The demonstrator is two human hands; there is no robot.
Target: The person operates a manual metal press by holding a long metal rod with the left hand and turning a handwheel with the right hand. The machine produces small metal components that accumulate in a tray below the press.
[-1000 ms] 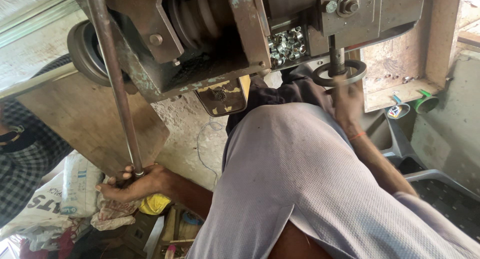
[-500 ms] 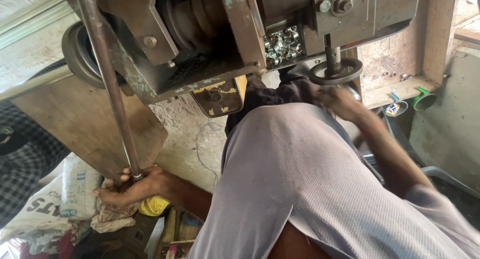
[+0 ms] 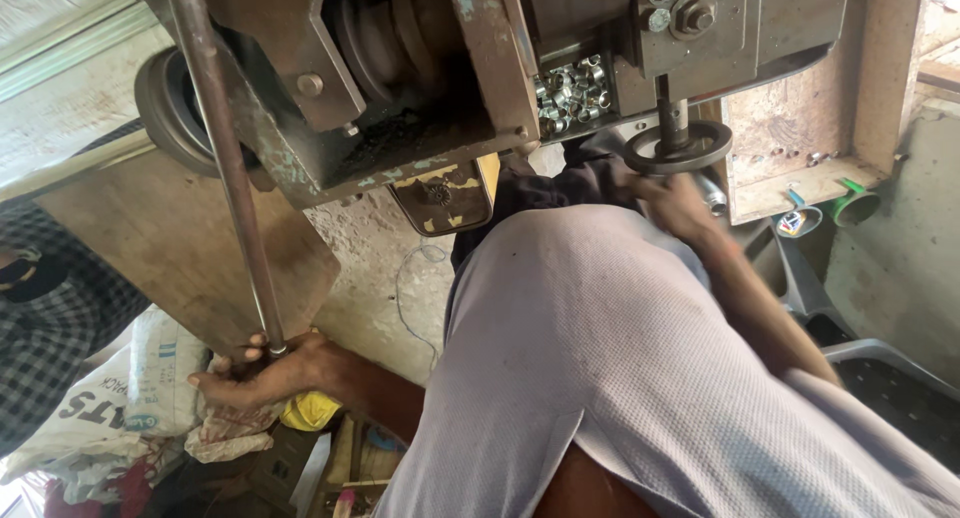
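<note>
Left hand (image 3: pixel 262 370), lower left: clasps steel lever (image 3: pixel 225 168), running up-frame. Right hand (image 3: pixel 672 200): reaches handwheel (image 3: pixel 679 146) directly above; grip possibly loose, unclear.

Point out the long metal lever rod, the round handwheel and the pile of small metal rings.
long metal lever rod (image 3: pixel 225 168), head view, mid-shaft.
round handwheel (image 3: pixel 645 158), head view, left side of the rim.
pile of small metal rings (image 3: pixel 570 90), head view, middle of the heap.

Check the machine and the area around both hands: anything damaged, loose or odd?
Paint on the machine frame is chipped and worn, and the hanging yellow plate has flaked. Small metal sleeves sit heaped in an open recess. The left hand grips the long lever; the right hand is below the round disc.
</note>
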